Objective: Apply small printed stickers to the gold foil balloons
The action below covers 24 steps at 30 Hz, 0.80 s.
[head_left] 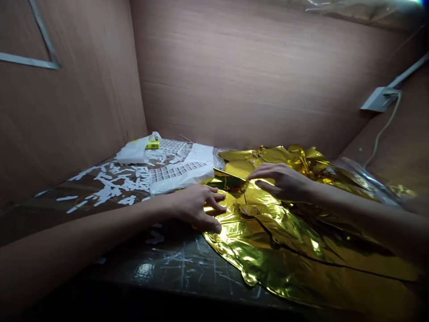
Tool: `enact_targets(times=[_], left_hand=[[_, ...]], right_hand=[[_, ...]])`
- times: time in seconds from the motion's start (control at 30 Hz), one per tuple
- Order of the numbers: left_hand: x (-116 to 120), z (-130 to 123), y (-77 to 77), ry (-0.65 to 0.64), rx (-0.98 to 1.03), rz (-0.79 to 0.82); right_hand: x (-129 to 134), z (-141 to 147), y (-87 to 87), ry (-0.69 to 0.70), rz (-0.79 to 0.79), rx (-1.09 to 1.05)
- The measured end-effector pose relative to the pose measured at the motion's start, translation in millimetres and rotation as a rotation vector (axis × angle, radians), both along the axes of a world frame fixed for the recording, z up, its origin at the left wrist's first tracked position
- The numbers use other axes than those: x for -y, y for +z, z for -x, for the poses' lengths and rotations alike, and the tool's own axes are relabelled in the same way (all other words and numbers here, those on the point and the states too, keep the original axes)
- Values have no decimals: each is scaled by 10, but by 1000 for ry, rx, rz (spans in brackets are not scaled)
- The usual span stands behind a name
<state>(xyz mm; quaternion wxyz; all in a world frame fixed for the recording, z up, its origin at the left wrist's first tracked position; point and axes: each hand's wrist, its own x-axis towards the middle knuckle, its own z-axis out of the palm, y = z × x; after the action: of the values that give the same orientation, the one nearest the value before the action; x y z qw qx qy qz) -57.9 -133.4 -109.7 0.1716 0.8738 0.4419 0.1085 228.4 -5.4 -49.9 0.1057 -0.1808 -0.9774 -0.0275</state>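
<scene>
Shiny gold foil balloons (268, 259), flat and creased, lie in a layered pile from the middle of the table to the right. My left hand (197, 208) rests on the left edge of the pile with its fingers spread. Over the upper part of the foil is my right hand (281, 181), fingers stretched to the left and thumb apart from them. Its fingertips are at a raised foil fold (229, 175); whether they touch it I cannot tell.
White sticker sheets (181, 172) with small printed labels lie left of the foil. Many white paper strips (110, 183) are scattered farther left, near a white packet (132, 152) and a yellow box (153, 145). Wooden panels (234, 76) enclose the dark table (187, 268). A socket box (380, 99) with a cable hangs at right.
</scene>
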Motion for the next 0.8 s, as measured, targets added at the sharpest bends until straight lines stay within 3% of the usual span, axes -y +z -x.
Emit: enact_targets(times=[0.1, 0.23, 0.33, 0.4, 0.5, 0.6, 0.67, 0.73, 0.8], left_hand=[[37, -14, 44, -2, 18, -3], [66, -23, 81, 12, 36, 3], [58, -20, 50, -12, 23, -44], [44, -23, 9, -22, 12, -81], [30, -33, -22, -60, 46, -175], [54, 5, 77, -72, 204, -453], [95, 83, 231, 73, 327, -775], [138, 189, 411, 338, 387, -1108], [159, 281, 545, 521, 375, -1274]], right_hand=[[40, 772, 136, 12, 20, -67], [-96, 1794, 61, 48, 229, 18], [-267, 2275, -87, 6, 295, 39], [-368, 2412, -153, -24, 313, 8], [-480, 2380, -130, -31, 319, -114], [-532, 2134, 34, 12, 352, -256], [-507, 1873, 179, 47, 384, -335], [-416, 1553, 311, 94, 435, -409], [-265, 1209, 403, 155, 512, -470]])
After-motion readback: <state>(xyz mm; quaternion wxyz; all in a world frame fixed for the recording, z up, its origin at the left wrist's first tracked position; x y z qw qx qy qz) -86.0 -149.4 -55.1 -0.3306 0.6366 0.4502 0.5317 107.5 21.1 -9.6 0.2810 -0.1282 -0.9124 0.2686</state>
